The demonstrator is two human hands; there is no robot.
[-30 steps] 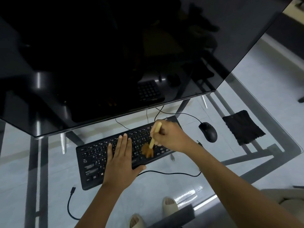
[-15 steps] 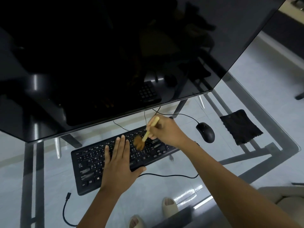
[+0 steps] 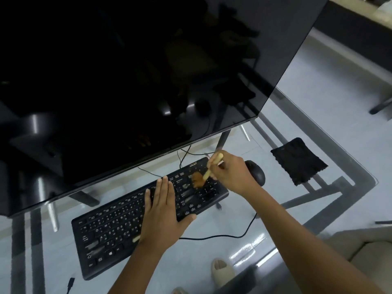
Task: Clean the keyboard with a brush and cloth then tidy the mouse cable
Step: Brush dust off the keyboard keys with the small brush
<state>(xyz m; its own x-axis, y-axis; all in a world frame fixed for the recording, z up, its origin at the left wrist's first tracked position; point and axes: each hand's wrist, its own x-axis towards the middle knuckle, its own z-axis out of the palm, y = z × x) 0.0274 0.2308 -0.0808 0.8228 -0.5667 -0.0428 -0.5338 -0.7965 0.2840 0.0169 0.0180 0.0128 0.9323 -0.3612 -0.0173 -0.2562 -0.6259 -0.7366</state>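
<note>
Left hand [image 3: 162,213]: lies flat on the middle keys of the keyboard, fingers straight and close together, thumb out to the right. It holds nothing.
Right hand [image 3: 230,174]: curled around the handle of the brush, pinching it.
Brush [image 3: 212,166]: pale handle leaning up toward the far side, brown bristles down on the keys at the far right end of the keyboard.
Keyboard [image 3: 110,232]: black, lying slanted on the glass table, left end near, right end far.
Mouse [image 3: 257,174]: black, just right of the keyboard, partly hidden behind the right hand.
Mouse cable [image 3: 214,237]: a thin black line, loose on the glass near the keyboard's near edge.
Cloth [image 3: 298,161]: dark, flat on the glass, right of the mouse and apart from it.
Monitor [image 3: 127,71]: big, dark, at the far side above the keyboard.
Glass table [image 3: 275,209]: see-through, with a sandal [image 3: 222,273] showing below.
</note>
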